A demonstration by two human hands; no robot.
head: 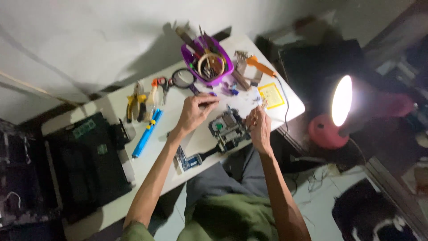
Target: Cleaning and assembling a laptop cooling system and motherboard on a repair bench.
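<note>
A person sits at a white bench [249, 96] and works on a small metal mechanism [228, 129] with a green part on top, which lies near the bench's front edge between the 2 hands. The left hand [194, 111] is curled around a thin tool [209, 103], held just left of the mechanism. The right hand [258, 127] touches the mechanism's right side with its fingers pinched together; whether it grips anything cannot be told. A blue circuit board [189, 161] lies at the front edge, joined to the mechanism by a dark cable. Behind the hands stand a purple tool holder [209, 60], a magnifying glass [183, 78], scissors [162, 85], yellow-handled pliers [133, 105] and a blue pen-shaped tool [146, 134]. An orange-handled soldering iron [261, 66] lies beside a yellow sheet [271, 95]. A lit red lamp [341, 107] stands to the right.
</note>
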